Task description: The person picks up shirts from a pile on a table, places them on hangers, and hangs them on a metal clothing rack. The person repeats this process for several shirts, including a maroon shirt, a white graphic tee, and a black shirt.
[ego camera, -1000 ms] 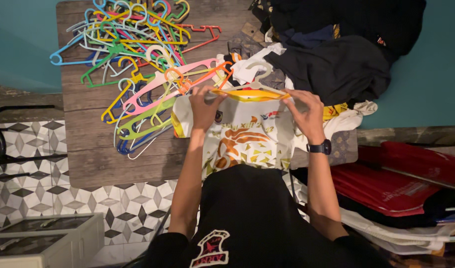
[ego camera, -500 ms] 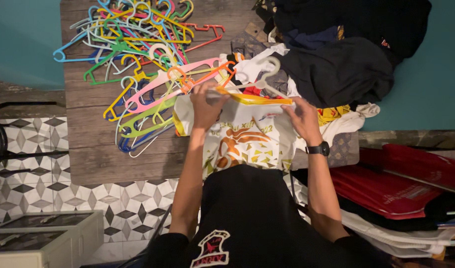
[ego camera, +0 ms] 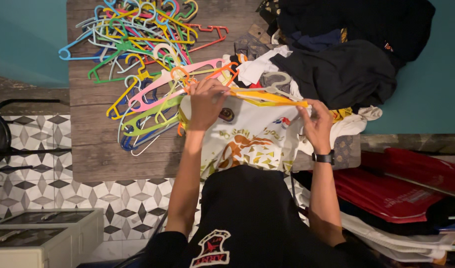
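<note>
My left hand [ego camera: 206,103] pinches one shoulder of the white and yellow jersey [ego camera: 247,139]; my right hand [ego camera: 316,121] grips the other, over the pale hanger [ego camera: 274,82] at its collar. Jersey lies on the tabletop [ego camera: 93,149], against the dark clothes heap [ego camera: 346,64]. Step: seating the shirt on the hanger, I judge. Next calls for straightened shoulders. Coloured hangers [ego camera: 138,49] sit left.

head cam | straight down from above the person | close over wooden surface [ego camera: 96,154] edge, tiled floor [ego camera: 34,193] below | single view
</note>
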